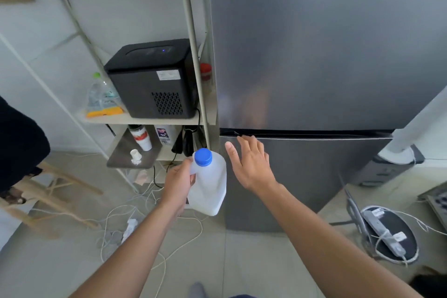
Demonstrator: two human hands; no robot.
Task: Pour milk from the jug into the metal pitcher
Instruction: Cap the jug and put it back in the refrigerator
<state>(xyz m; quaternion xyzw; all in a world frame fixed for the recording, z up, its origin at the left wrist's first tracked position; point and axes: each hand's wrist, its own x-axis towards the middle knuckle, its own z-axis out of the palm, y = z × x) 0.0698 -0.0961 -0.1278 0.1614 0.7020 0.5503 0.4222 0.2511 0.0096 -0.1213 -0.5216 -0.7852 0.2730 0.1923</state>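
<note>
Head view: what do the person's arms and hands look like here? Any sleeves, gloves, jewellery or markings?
Both forearms are bare up to the bottom edge of the picture, with no sleeve in sight. The left hand and right hand wear no gloves, and no watch, bracelet or ring shows on the wrists or fingers. No tattoos, tape or other markings are visible.

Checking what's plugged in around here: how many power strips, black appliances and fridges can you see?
Power strips: 2
Black appliance: 1
Fridge: 1
Total: 4
</note>
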